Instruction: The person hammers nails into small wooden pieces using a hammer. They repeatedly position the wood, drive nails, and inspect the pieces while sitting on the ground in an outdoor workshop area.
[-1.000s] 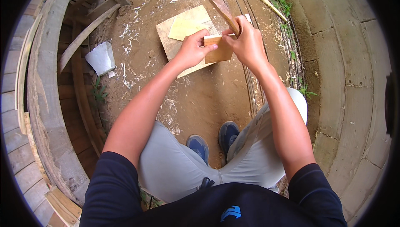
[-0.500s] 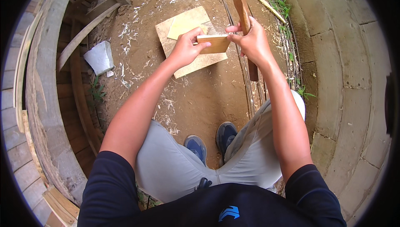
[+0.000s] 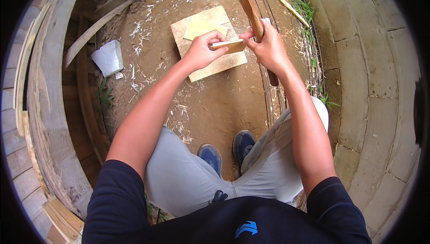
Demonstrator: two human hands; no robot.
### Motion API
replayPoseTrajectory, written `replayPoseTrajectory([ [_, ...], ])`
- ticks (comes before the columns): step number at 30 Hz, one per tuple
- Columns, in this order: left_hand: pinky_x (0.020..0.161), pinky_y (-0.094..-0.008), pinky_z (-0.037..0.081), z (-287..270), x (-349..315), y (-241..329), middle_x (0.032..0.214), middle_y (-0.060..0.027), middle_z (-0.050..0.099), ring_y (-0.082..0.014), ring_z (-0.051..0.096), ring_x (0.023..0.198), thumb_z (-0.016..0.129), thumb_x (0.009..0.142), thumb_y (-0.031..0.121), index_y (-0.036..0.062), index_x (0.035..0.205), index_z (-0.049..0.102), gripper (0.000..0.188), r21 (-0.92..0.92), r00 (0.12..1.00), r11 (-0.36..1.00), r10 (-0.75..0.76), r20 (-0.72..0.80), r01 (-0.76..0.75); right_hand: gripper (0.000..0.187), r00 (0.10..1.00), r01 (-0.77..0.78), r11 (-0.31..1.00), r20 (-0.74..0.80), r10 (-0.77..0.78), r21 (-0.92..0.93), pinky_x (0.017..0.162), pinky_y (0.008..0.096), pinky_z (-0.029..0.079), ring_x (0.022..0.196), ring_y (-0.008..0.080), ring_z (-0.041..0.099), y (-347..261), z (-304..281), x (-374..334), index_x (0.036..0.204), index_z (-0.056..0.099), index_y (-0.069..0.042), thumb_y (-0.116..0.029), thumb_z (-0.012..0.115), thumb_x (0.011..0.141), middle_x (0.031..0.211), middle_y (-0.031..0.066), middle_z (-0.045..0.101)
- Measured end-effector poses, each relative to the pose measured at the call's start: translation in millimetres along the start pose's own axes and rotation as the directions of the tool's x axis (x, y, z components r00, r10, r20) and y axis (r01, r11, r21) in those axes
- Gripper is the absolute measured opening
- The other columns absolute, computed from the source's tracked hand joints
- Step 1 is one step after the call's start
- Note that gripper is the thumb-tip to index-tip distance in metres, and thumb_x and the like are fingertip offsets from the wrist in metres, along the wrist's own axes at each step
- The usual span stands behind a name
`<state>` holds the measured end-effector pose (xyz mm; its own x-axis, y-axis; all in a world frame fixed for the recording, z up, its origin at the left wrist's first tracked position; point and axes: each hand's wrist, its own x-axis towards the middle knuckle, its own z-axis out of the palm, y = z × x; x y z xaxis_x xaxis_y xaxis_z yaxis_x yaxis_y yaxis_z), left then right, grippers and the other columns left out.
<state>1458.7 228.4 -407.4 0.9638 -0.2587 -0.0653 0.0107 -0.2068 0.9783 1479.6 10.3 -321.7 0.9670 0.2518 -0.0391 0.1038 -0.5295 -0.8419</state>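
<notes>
A small flat wooden piece (image 3: 234, 47) is pinched at its left end between the thumb and fingers of my left hand (image 3: 201, 55). My right hand (image 3: 270, 51) is closed around a hammer (image 3: 251, 10), its wooden handle slanting and its dark metal head up and away from me. The thumb and a fingertip of that same hand meet at the piece's right end; whether they hold anything small there I cannot make out. Beneath, a squarish wooden board (image 3: 202, 69) lies on the ground, with a thin yellowish wood sheet (image 3: 201, 27) on top.
A pale stone block (image 3: 107, 59) sits on the dirt at left, beside a wooden frame (image 3: 51, 105) with loose slats. Wood shavings are scattered about. Thin dark rods (image 3: 272, 103) run along the right, next to weeds and a plank surface (image 3: 365, 87).
The hammer has swung slightly, its head shifting left. Between my hands the wooden piece has tipped, so its broad face shows narrower. Both hands keep their grip.
</notes>
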Motion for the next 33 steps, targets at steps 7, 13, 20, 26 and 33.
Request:
replayPoseTrajectory([
  [7,0.067,-0.0326,0.053,3.3,-6.9,-7.8,0.083,-0.0143,0.074,-0.0138,0.064,0.066,0.069,0.094,0.02,0.0189,0.132,0.069,0.039,0.254,1.0,0.967,-0.007,0.011,0.004,0.028,0.996,-0.083,0.982,-0.058,0.074,-0.167,0.075,0.039,0.054,0.083,0.0244,0.07,-16.1,0.5,-7.0,0.106,0.06,0.001,-0.015,0.076,0.089,0.089,0.0134,0.072],
  [13,0.071,-0.0396,0.055,21.4,-16.3,-31.9,0.083,-0.0235,0.071,-0.028,0.068,0.063,0.067,0.091,0.022,0.0204,0.135,0.066,0.045,0.358,0.98,0.931,0.129,-0.15,-0.068,0.041,0.948,-0.315,0.946,-0.066,0.311,-0.073,0.067,0.0421,0.051,0.07,0.0307,0.065,-37.7,-9.4,-38.1,0.097,0.061,0.003,-0.038,0.061,0.102,0.076,0.0199,0.065],
  [20,0.073,-0.0473,0.055,31.9,-19.5,-36.4,0.072,-0.0257,0.067,-0.0393,0.068,0.067,0.061,0.095,0.023,0.011,0.137,0.063,0.044,0.434,0.988,0.9,0.016,-0.157,0.054,0.041,0.978,-0.207,0.911,-0.089,0.188,-0.356,0.055,0.0486,0.046,0.06,0.0414,0.063,-52.8,-12.3,-96.7,0.093,0.059,0.003,-0.034,0.048,0.109,0.071,0.0262,0.062],
  [26,0.068,-0.0455,0.055,24.3,-25.8,-26.6,0.076,-0.0293,0.066,-0.0396,0.068,0.068,0.062,0.097,0.02,0.0044,0.137,0.061,0.043,0.412,0.996,0.91,-0.014,-0.083,0.047,0.039,0.979,-0.099,0.915,-0.202,0.02,-0.391,0.055,0.0523,0.048,0.063,0.0467,0.065,-58.3,4.2,-90.5,0.096,0.055,0.002,-0.032,0.043,0.11,0.067,0.0266,0.063],
  [33,0.069,-0.0474,0.055,25.8,-23.9,-28.3,0.072,-0.0256,0.067,-0.038,0.068,0.066,0.057,0.098,0.017,0.0088,0.14,0.059,0.043,0.385,0.997,0.921,-0.03,-0.074,0.056,0.04,0.983,-0.149,0.898,-0.157,0.09,-0.415,0.06,0.0566,0.048,0.07,0.0532,0.065,-56.9,-3.2,-80.8,0.098,0.056,0.003,-0.034,0.044,0.11,0.073,0.0318,0.064],
])
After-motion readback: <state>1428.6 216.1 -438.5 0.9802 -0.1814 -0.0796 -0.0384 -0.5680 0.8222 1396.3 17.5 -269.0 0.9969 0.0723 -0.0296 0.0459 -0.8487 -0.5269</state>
